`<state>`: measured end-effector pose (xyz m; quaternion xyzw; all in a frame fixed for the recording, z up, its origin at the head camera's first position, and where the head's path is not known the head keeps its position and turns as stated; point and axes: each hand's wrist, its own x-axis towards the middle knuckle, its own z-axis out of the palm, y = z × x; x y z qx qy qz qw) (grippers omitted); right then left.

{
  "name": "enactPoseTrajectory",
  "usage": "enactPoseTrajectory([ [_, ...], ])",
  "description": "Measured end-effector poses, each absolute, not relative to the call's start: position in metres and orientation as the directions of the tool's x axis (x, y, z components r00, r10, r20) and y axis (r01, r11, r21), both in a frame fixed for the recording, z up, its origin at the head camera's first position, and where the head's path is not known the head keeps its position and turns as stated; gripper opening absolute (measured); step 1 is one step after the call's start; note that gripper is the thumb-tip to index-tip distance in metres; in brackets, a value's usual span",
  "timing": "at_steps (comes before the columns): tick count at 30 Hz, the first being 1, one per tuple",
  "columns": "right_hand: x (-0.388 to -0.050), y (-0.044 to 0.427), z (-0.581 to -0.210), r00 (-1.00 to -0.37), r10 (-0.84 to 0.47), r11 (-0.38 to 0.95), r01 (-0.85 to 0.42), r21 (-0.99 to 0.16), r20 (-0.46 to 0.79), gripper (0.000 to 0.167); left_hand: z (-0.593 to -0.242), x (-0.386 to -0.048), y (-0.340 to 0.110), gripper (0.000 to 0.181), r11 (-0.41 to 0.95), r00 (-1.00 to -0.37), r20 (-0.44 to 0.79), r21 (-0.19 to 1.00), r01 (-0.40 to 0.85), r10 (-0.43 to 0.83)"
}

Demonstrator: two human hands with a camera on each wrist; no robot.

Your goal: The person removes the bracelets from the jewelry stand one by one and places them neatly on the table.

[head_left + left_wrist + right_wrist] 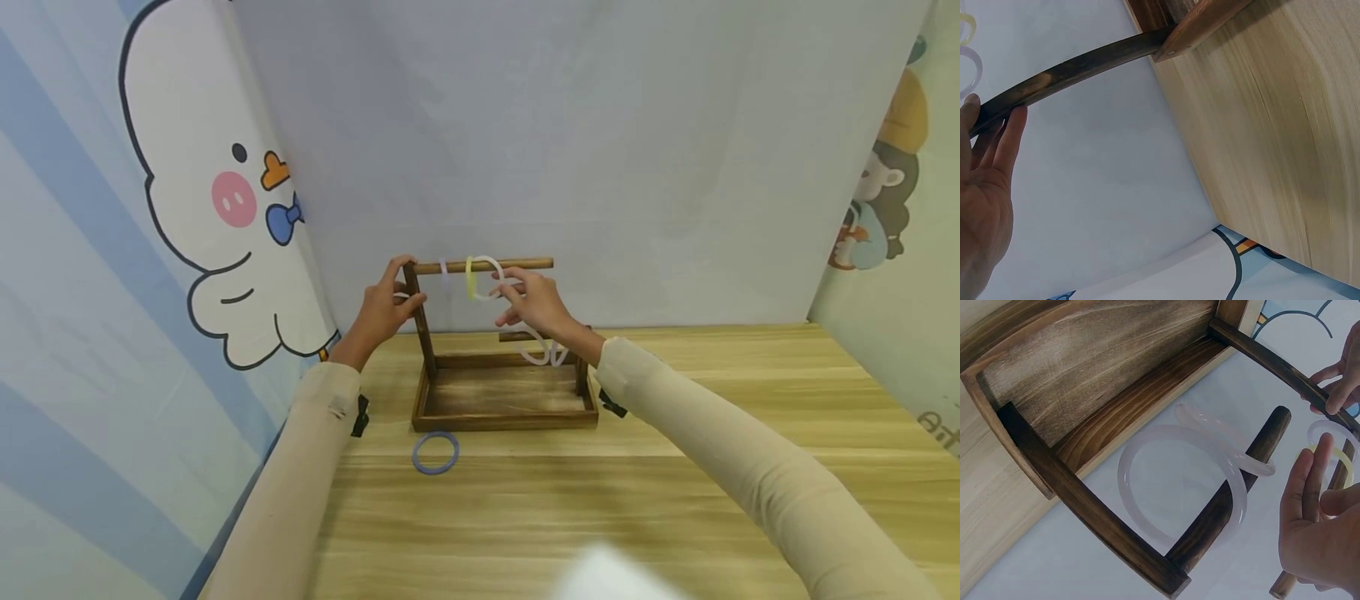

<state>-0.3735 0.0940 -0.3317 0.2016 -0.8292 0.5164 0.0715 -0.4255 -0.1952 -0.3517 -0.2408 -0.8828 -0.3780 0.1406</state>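
My left hand [382, 312] grips the top of the left post [423, 337] of a brown wooden rack, thumb on one side and fingers on the other. On the rack's upper bar [531, 263] hang a lilac ring [444, 272], a yellow ring [471, 285] and a white ring [489, 258]. Thumb and fingers of my right hand [542, 304] pinch the white ring at its right side, around the bar. Two pale translucent rings, one whitish [1124, 478] and one pinkish [1260, 467], hang on the lower bar [1200, 528]. In the right wrist view, the white ring is hard to make out.
The rack's shallow tray base [506, 422] stands on the wood-grain table [675, 500]. A blue ring [436, 472] lies flat in front of it. A grey-white backdrop [637, 167] rises close behind. A blurred white object [611, 575] shows at the near edge.
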Motion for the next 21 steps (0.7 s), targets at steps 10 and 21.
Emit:
enactPoseTrajectory([
  [10, -0.368, 0.104, -0.328, -0.921, -0.248, 0.384, -0.378, -0.842, 0.301, 0.034, -0.351, -0.423, -0.194, 0.064, 0.603, -0.844, 0.432, 0.594, 0.531, 0.318],
  [21, -0.365, 0.117, -0.324, -0.936, -0.245, 0.429, -0.339, -0.837, 0.253, 0.037, -0.351, -0.423, -0.194, 0.063, 0.584, -0.835, 0.442, 0.6, 0.547, 0.328],
])
